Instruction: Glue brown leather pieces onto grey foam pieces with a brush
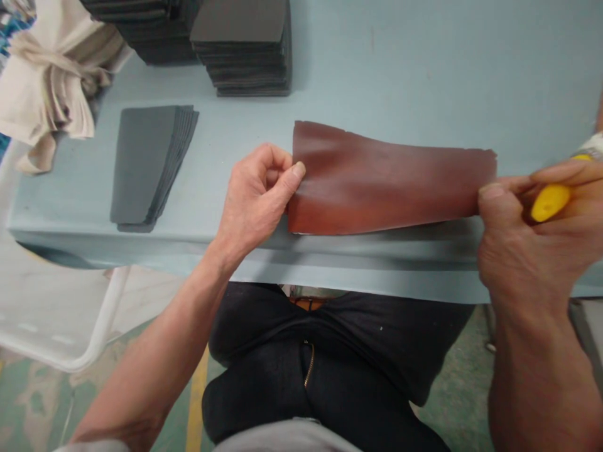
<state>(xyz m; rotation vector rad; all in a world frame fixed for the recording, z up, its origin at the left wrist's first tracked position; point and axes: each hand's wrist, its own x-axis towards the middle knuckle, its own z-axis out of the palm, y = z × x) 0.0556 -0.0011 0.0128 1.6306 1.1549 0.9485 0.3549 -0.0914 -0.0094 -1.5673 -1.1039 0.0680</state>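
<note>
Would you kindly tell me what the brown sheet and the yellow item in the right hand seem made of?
Brown sheet: probably leather or imitation leather, smooth and semi-glossy, judging by its soft highlights and bend.
Yellow item: likely plastic, given its even, saturated colour and rounded, smooth end.

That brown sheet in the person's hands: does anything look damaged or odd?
The brown sheet, held between the left hand and right hand, has small nicks along its upper edge, breaking an otherwise smooth outline. Whether they are damage or deliberate, I cannot tell.
</note>
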